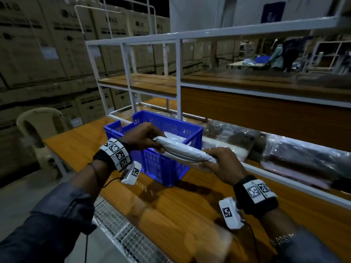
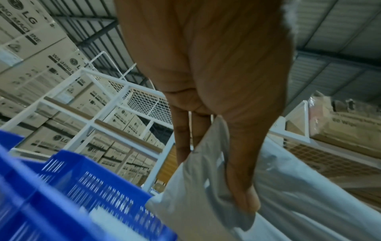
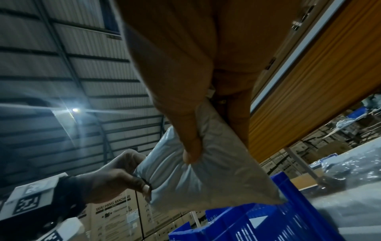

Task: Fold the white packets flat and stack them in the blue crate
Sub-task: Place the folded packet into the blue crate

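Over the wooden table (image 1: 171,209), head view: one folded white plastic packet (image 1: 185,151) held level above the near rim of one blue slatted plastic crate (image 1: 163,168); left hand (image 1: 146,136) gripping the far end, right hand (image 1: 221,164) gripping the near end; at least one more white packet (image 1: 175,136) lying inside the crate.
Left wrist view: left hand (image 2: 216,97) with thumb on top and fingers (image 2: 181,138) beneath, pinching the packet (image 2: 198,187) above the crate (image 2: 72,195).
Right wrist view: right hand (image 3: 185,81) clamping the packet (image 3: 206,171); left hand (image 3: 115,179) on the opposite end.
Doing it well: probably best kept level and folded, lowered squarely onto the packet beneath, both ends released together.
Count: two hands, one crate, one packet held.
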{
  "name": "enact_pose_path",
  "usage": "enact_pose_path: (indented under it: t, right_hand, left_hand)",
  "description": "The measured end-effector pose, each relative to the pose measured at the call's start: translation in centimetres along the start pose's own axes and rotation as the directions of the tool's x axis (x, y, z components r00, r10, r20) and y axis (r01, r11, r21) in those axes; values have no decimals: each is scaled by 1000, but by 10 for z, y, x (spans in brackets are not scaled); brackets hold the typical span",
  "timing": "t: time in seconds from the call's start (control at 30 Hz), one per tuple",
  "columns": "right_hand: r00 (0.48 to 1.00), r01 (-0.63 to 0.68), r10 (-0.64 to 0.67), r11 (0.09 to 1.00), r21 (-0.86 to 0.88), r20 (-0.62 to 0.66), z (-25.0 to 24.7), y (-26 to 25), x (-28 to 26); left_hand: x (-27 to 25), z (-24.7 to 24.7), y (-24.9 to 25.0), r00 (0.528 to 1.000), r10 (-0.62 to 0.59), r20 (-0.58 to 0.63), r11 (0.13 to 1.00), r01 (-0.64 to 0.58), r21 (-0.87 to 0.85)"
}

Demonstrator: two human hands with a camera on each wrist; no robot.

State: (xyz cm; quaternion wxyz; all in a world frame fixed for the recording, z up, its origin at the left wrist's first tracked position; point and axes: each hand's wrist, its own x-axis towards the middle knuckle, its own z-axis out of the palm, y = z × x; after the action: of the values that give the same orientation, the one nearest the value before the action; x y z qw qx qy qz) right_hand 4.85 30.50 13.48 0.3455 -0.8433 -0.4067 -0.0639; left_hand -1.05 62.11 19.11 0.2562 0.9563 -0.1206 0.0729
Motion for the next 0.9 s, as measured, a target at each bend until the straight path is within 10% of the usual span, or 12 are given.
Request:
enact_pose_path:
  t: [0.43, 0.9]
  right_hand:
    - [991, -124, 123, 992, -17, -43, 69, 3, 210]
    - [812, -399, 528, 813, -424, 249, 117, 48, 266]
  left_hand:
    - [130, -100, -215, 960, 178, 215, 975, -201, 92]
    - [236, -32, -295, 743, 185, 643, 920, -361, 152]
